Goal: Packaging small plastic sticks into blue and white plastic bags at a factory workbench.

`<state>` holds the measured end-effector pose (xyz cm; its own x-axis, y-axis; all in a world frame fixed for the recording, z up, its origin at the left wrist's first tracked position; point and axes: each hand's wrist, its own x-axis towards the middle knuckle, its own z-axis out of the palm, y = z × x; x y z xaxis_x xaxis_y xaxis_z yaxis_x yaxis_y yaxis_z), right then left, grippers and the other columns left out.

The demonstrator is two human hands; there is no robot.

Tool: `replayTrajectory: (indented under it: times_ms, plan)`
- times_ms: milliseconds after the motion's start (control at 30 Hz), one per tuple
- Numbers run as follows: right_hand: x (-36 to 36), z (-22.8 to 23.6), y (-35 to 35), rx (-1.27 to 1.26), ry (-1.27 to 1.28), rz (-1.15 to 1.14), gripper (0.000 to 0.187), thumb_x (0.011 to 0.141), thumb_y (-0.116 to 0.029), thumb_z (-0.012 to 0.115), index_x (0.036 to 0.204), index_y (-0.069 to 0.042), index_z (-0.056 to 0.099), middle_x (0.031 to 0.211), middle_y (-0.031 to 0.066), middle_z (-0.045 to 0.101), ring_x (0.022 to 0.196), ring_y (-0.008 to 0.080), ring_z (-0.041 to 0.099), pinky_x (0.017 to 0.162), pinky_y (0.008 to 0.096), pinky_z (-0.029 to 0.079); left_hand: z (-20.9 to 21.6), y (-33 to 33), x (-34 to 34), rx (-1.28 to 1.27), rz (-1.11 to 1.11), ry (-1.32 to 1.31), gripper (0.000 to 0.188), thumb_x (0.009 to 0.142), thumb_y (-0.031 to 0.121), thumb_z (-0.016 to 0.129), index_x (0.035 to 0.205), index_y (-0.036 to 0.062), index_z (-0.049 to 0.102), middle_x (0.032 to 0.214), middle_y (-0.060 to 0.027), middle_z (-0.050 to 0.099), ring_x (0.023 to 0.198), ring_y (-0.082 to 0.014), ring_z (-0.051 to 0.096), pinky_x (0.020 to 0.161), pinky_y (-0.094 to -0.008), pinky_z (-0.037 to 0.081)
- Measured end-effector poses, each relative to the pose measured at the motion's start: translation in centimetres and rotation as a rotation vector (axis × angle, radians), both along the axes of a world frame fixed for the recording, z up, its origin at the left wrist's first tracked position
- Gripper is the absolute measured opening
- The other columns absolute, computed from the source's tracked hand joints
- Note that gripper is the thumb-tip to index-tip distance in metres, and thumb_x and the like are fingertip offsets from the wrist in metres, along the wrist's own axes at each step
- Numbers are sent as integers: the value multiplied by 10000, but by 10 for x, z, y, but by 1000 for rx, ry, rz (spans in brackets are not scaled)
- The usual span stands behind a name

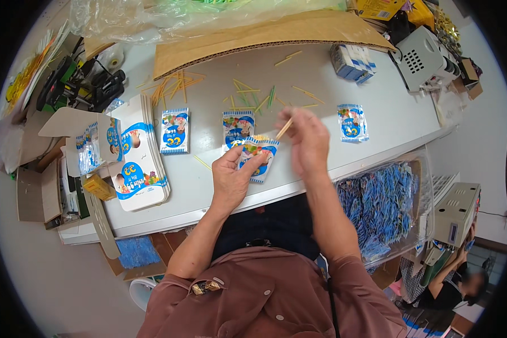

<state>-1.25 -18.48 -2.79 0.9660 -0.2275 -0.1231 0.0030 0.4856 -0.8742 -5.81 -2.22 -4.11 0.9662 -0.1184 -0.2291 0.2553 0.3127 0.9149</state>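
My left hand [232, 179] grips a small blue and white printed sachet [260, 164], upright, with yellow stick ends showing at its top. Just right of that top, my right hand [307, 143], slightly blurred, pinches a few thin yellow-orange sticks [284, 129]. Another sachet [238, 124] lies partly hidden beyond the held one. One more sachet [175, 131] rests to the left, and another [352, 122] to the right. Loose orange sticks [177, 85] form a pile at the far left. Yellow sticks [245, 90] and green sticks [272, 97] are scattered ahead of my hands.
Flat printed cartons [146, 194] are stacked at the left beside an open box of sachets [67, 121]. A cardboard strip [253, 36] borders the far side. Right of me stands a tub of blue packets [377, 208]. A person [445, 287] works near a beige machine [456, 211].
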Motion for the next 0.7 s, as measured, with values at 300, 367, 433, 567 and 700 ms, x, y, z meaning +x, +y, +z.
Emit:
replayTrajectory:
  times_ms: [300,367,433,567,700]
  plan:
    - [77,-10,-21,-1052,-107,-52,287,899,-188,695,1066,43,668,871,99,690,716,121,629,568,270,504,6,3,-2,-104,175,19,254,905,55,696,1126,-52,631,1011,-101,709,872,-106,675,785,-234,546]
    - [62,-8,-18,-1152,-229,-291,268,899,-180,689,1052,40,676,871,97,689,698,106,614,556,258,489,7,2,-2,-134,163,-24,271,901,27,692,1141,-65,605,1046,-113,700,891,-113,672,801,-243,547]
    - [14,12,-25,-421,89,185,276,894,-167,694,1074,42,673,898,101,690,700,105,599,582,241,470,6,1,-4,-139,160,-57,272,898,18,693,1140,-68,602,1049,-117,699,903,-118,670,810,-245,543]
    - [-34,19,-21,-518,-26,422,189,875,-56,680,1035,42,700,954,118,687,779,128,614,644,244,484,-1,-7,-3,-90,30,-228,257,888,13,703,1121,-30,605,1030,-100,700,888,-123,673,807,-242,540]
    - [-50,17,-45,-704,-369,262,151,832,29,683,978,44,722,990,124,684,907,176,630,800,281,500,2,-21,-1,253,-16,-520,347,842,-49,706,1171,-18,599,1049,-92,697,995,-178,654,894,-289,515]
